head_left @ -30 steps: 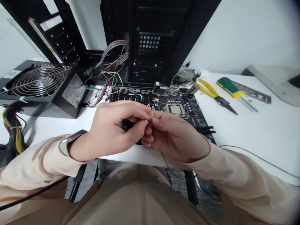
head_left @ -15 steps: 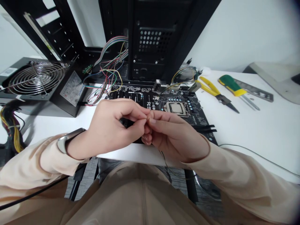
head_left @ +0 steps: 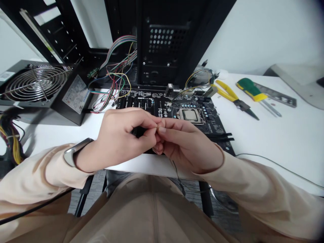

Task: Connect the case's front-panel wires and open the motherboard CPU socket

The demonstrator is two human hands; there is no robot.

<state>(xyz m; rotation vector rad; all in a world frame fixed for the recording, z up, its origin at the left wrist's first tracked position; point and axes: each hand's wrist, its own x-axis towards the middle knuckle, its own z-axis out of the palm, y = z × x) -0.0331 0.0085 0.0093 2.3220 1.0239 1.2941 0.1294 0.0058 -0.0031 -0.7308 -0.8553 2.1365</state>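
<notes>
In front of my chest, above the motherboard's near edge, my left hand and my right hand meet fingertip to fingertip. Both are closed in a pinch, and whatever lies between the tips is too small and covered to make out. A thin dark wire comes out beneath my right hand, seemingly held in it, and hangs over the table edge. Behind the fingers lies the black motherboard, partly hidden by my hands. Its metal-capped processor sits uncovered in the socket.
A power supply with a cable bundle stands left. Behind rises the black computer case, with loose coloured wires. Yellow-handled pliers and a green-yellow screwdriver lie right. Another thin cord crosses the table.
My hands keep almost the same pinch, with the left thumb and fingertips shifted slightly. The whole view has moved a little; nothing else on the table differs.
</notes>
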